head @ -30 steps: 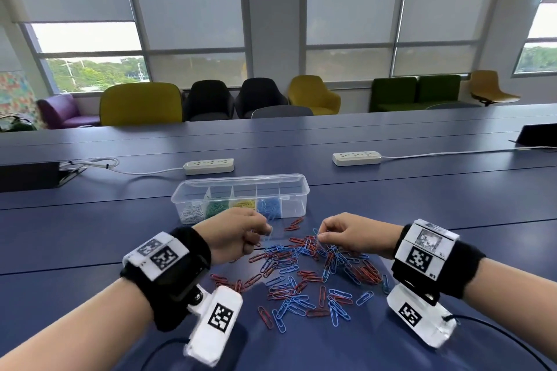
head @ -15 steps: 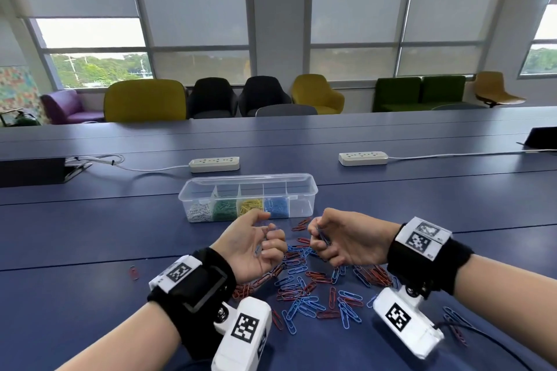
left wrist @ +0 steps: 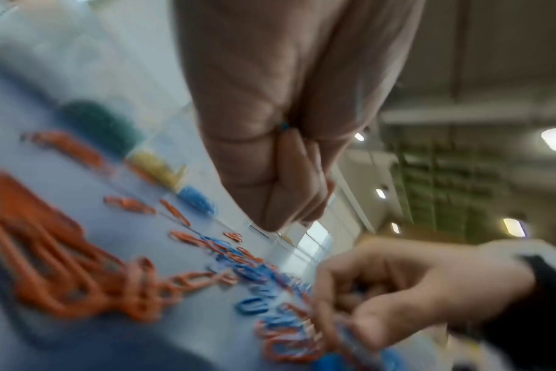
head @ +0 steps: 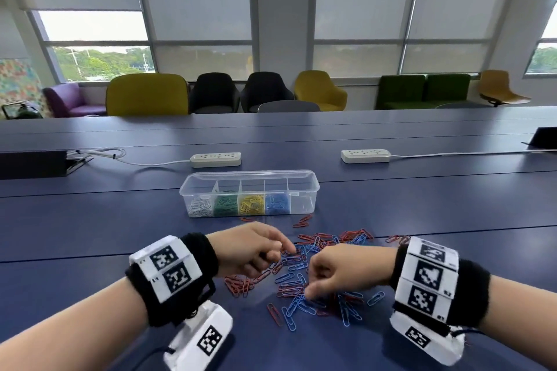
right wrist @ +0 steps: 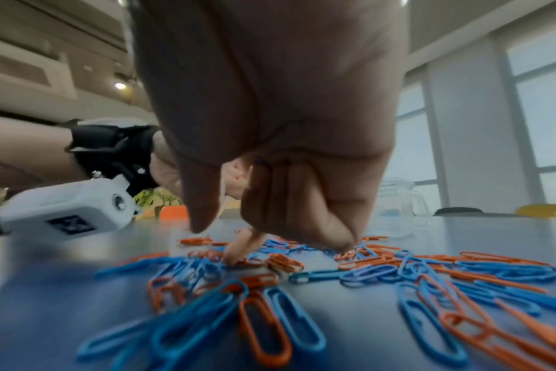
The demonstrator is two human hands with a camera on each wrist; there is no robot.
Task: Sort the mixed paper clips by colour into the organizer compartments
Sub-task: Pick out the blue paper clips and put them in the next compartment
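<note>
Blue clips (left wrist: 284,126) fill both curled hands (head: 251,250) (head: 340,271), power strips (head: 215,159) behind organizer (head: 250,187).

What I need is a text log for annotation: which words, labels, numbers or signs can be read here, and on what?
No word reads clearly.
Left wrist band: black-and-white square codes; tiny print beside them too small to read.
Right wrist band: the same.
Power strips, organizer: no visible text.

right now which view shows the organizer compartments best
The head view: the whole organizer shows, with white, green, yellow and blue clips in four compartments and the rightmost one empty. The left wrist view gives only a blurred slice of it; the right wrist view shows just its clear end.
</note>
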